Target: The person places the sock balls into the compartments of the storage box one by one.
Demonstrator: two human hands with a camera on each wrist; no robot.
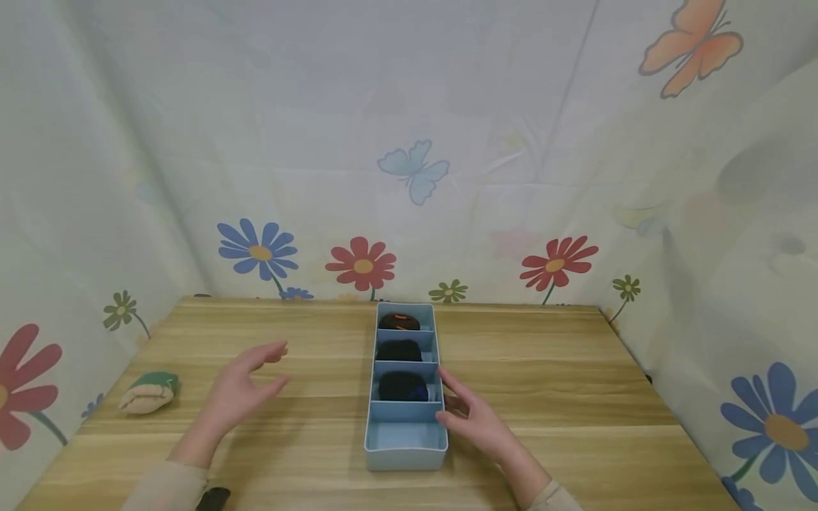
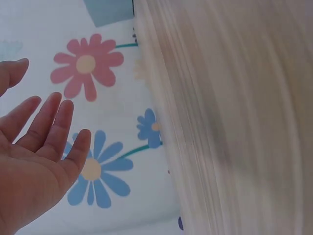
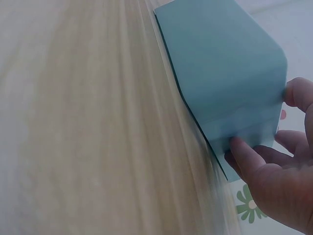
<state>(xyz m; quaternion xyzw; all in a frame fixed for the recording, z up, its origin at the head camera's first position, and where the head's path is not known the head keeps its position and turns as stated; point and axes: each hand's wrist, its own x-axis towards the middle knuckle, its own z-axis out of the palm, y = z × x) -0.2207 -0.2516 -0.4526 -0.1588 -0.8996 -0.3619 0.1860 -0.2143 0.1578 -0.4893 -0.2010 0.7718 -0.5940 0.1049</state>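
Note:
A long light-blue organizer box (image 1: 406, 460) stands on the table, split crosswise into compartments. Its three farther compartments each hold a dark bundle, probably rolled socks: one with orange marks (image 1: 399, 322), a plain black one (image 1: 399, 350) and one with blue marks (image 1: 402, 386). The nearest compartment shows its bare floor. My right hand (image 1: 476, 419) touches the box's right side, its fingertips (image 3: 239, 147) against the outer wall and the thumb near the rim. Left of the box, my left hand (image 1: 239, 390) hovers above the table with fingers apart, holding nothing.
At the table's left side lies a beige and green rolled bundle (image 1: 150, 393), perhaps socks. A small black object (image 1: 214, 498) shows beside the left sleeve at the near edge. A flower-printed curtain (image 1: 319, 177) surrounds the wooden table (image 1: 543, 369) at the back and sides.

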